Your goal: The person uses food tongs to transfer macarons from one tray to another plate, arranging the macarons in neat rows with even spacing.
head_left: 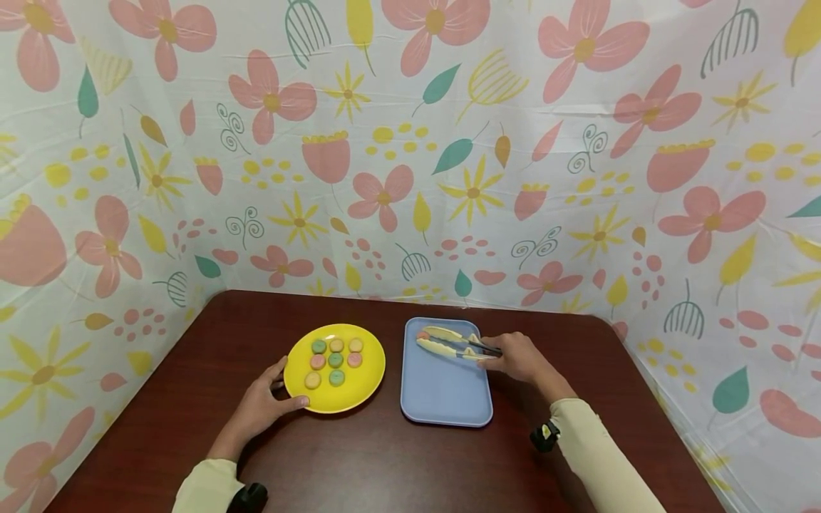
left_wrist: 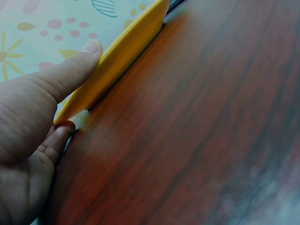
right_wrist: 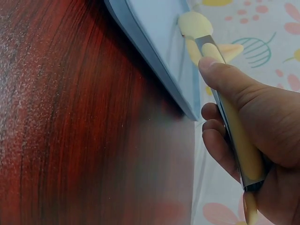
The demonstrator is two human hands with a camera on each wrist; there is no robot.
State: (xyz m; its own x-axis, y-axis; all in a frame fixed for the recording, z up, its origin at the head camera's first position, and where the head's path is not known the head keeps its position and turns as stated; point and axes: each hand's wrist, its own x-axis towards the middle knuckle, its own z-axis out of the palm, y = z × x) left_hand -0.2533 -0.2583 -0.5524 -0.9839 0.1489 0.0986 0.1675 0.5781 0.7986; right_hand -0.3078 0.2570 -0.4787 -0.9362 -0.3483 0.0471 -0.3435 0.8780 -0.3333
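My left hand (head_left: 259,405) grips the near left rim of a round yellow plate (head_left: 365,377), thumb on the rim and fingers round its outer side. Several small macarons (head_left: 336,359) in green, pink and cream lie on the plate in loose rows. My right hand (head_left: 522,360) holds cream-coloured tongs (head_left: 438,348) with dark metal along the handles. Between the tong tips is a pink macaron (head_left: 422,335), over the far left corner of a blue tray (head_left: 445,395). In the right wrist view, thumb and fingers wrap the tongs' handles (right_wrist: 246,150).
Plate and tray stand side by side on a dark brown wooden table (head_left: 359,459), with a strip of wood between them. A flower-printed cloth (head_left: 385,235) hangs behind the table and along both sides. Each wrist carries a black camera band (head_left: 544,436).
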